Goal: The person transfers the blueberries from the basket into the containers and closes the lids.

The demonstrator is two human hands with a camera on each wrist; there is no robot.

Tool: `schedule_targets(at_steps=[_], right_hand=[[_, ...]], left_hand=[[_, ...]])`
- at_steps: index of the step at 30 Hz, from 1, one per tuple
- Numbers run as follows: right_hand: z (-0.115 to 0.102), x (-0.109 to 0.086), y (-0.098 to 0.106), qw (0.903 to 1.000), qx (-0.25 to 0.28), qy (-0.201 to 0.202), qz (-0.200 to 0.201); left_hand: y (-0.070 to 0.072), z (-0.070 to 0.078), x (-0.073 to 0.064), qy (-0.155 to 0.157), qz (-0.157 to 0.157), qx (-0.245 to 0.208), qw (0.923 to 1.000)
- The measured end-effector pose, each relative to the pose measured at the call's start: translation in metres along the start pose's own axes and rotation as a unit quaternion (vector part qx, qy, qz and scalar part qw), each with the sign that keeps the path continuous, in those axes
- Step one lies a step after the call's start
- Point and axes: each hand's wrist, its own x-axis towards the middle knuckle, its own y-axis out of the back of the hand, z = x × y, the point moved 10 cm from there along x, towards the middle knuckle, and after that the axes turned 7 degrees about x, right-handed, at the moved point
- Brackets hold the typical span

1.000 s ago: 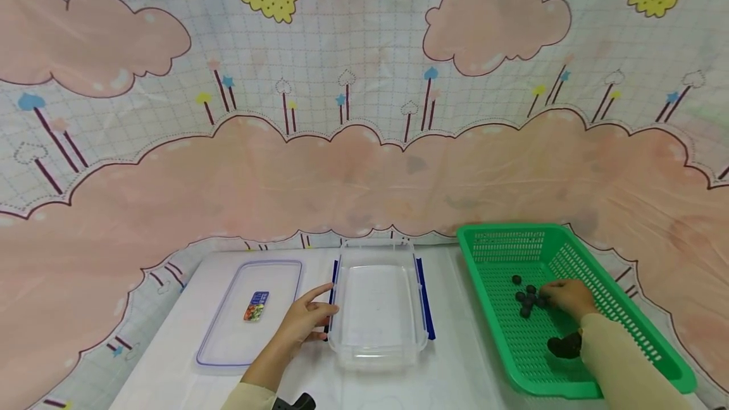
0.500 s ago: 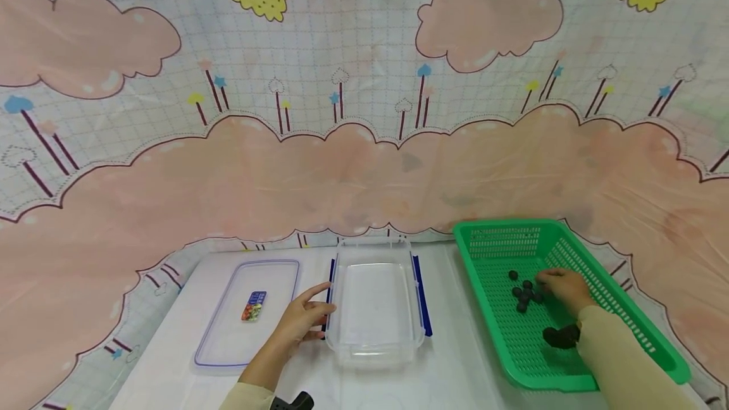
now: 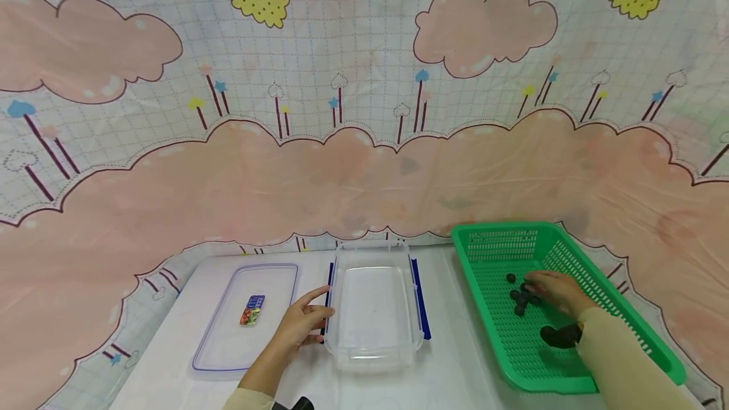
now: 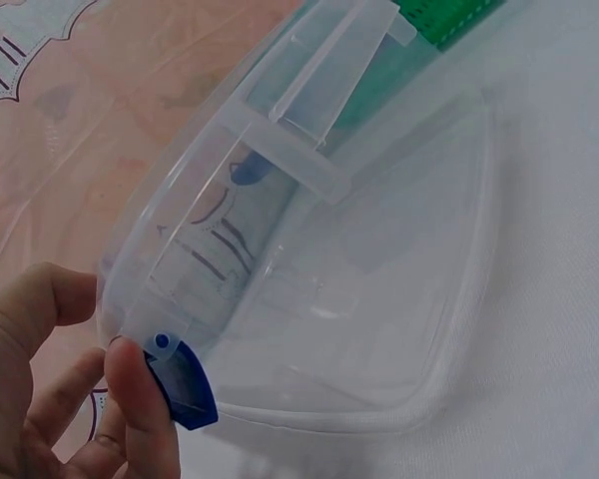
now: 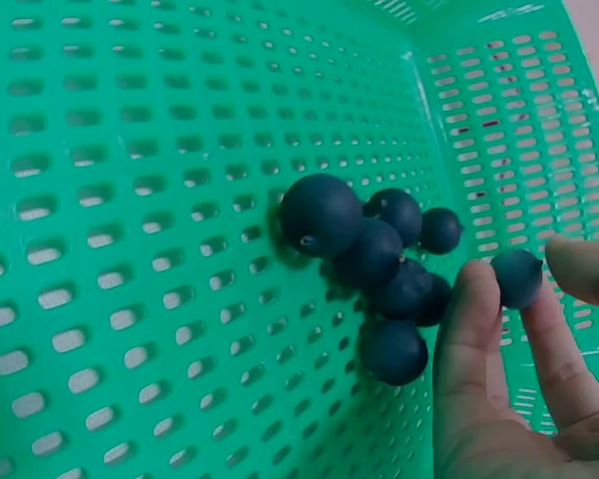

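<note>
My left hand (image 3: pixel 296 328) holds the left side of a clear plastic food container (image 3: pixel 373 309), its lid off. In the left wrist view its thumb lies at the container's edge beside a blue clip (image 4: pixel 185 384), other fingers curl behind, and one fingertip meets the rim. Inside the green basket, my right hand (image 3: pixel 558 291) pinches a small dark blue, berry-like ball (image 5: pixel 517 277) between thumb and fingers. Several more such balls (image 5: pixel 321 215) lie in a cluster on the basket floor beside the fingers; a single ball (image 3: pixel 510 278) sits slightly apart. The held ball is hidden in the head view.
The green perforated basket (image 3: pixel 481 318) stands on the right, its walls rising round my right hand. A clear lid (image 3: pixel 219 347) with a blue-edged seal and a printed label (image 3: pixel 252 310) lies at left on the white tabletop (image 3: pixel 450 359). A patterned cloth (image 3: pixel 342 188) hangs behind.
My right hand has shifted slightly left and away from me, over the edge of the ball cluster. The left hand stays at the container's side. The head view has tilted a little.
</note>
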Motion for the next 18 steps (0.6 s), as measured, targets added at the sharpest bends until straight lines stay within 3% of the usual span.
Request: schedule_targets(at_steps=[9, 18], right_hand=[[-0.002, 0.001, -0.017, 0.9985, 0.015, -0.012, -0.052], [-0.014, -0.006, -0.040, 0.9923, 0.083, -0.022, -0.089]], left_hand=[[0.001, 0.000, -0.001, 0.000, 0.004, 0.003, 1.0000], [0.001, -0.001, 0.001, -0.004, -0.001, 0.000, 1.0000]])
